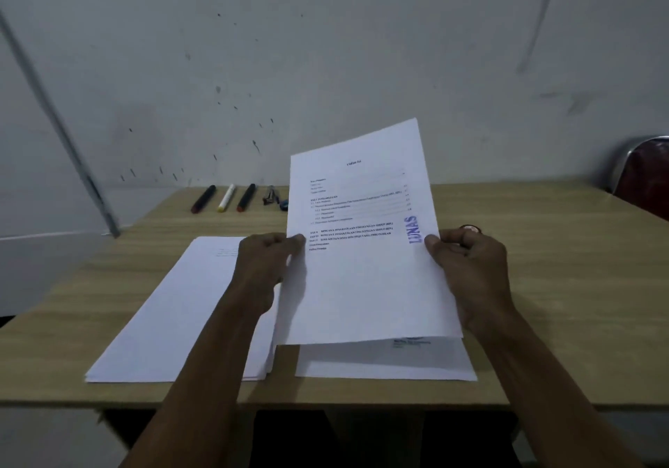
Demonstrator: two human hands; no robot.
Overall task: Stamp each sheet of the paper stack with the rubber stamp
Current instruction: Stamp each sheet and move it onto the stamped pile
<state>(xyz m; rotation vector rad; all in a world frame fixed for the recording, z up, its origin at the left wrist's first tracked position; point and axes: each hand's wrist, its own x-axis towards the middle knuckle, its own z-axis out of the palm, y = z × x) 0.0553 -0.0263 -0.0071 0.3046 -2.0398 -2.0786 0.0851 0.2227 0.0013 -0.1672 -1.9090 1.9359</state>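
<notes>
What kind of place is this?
Probably a plain office or study room: a wooden desk against a bare wall, paper stacks, markers lined along the back, and a printed sheet stamped "LUNAS".

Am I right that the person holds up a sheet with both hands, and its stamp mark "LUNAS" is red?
Not quite: the head view shows the "LUNAS" stamp mark in blue-purple ink, not red. The rest holds: the left hand and the right hand both hold the raised sheet by its side edges.
</notes>
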